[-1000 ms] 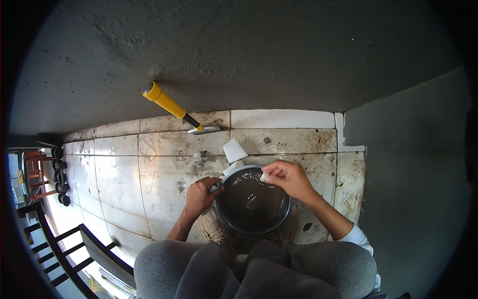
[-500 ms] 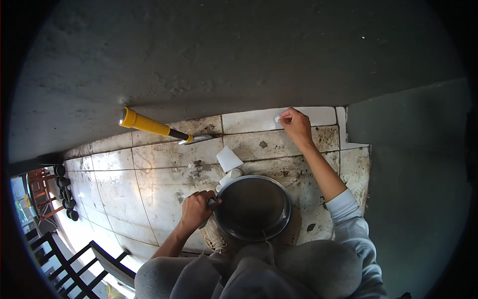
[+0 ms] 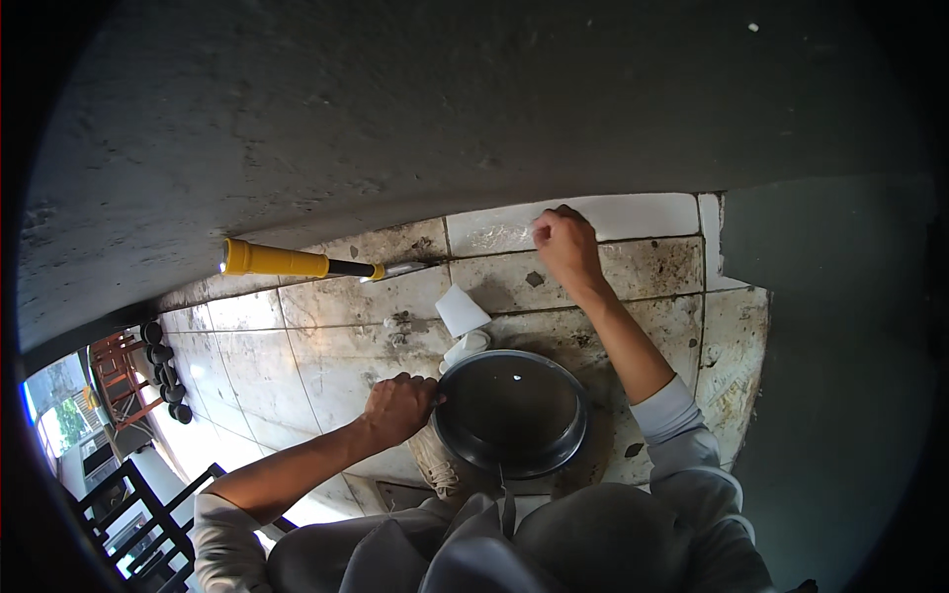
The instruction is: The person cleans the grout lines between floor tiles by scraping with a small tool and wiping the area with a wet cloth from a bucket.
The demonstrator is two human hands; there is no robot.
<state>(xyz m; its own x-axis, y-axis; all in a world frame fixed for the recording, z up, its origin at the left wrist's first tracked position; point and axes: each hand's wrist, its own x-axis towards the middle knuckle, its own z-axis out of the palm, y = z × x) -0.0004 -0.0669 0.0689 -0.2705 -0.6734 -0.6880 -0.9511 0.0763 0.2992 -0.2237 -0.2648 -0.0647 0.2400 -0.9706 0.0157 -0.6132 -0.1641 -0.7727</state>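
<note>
My right hand point(image 3: 568, 242) is closed above the white tile strip point(image 3: 647, 215) along the wall's foot, beside wet, shiny marks on it. The small white piece that showed in its fingertips earlier is hidden now. At the left rim of a round dark basin point(image 3: 514, 410), my left hand point(image 3: 400, 407) is closed with its fingers curled; what it grips there is mostly hidden. The basin sits between my feet, with a bright reflection inside. Just beyond it lie a flat white piece point(image 3: 462, 311) and a rounded white object point(image 3: 467, 348).
A yellow-and-black handled tool point(image 3: 277, 261) with a flat metal blade angles up by the wall point(image 3: 415, 119). Stained floor tiles point(image 3: 366, 356) spread leftward. Several dark round objects point(image 3: 163, 376), a brown wooden chair point(image 3: 117, 381) and a black railing point(image 3: 138, 524) stand at the left.
My right hand has shifted slightly left on the white strip, and its small white piece is out of sight. My left elbow has swung outward. The view has tilted a little.
</note>
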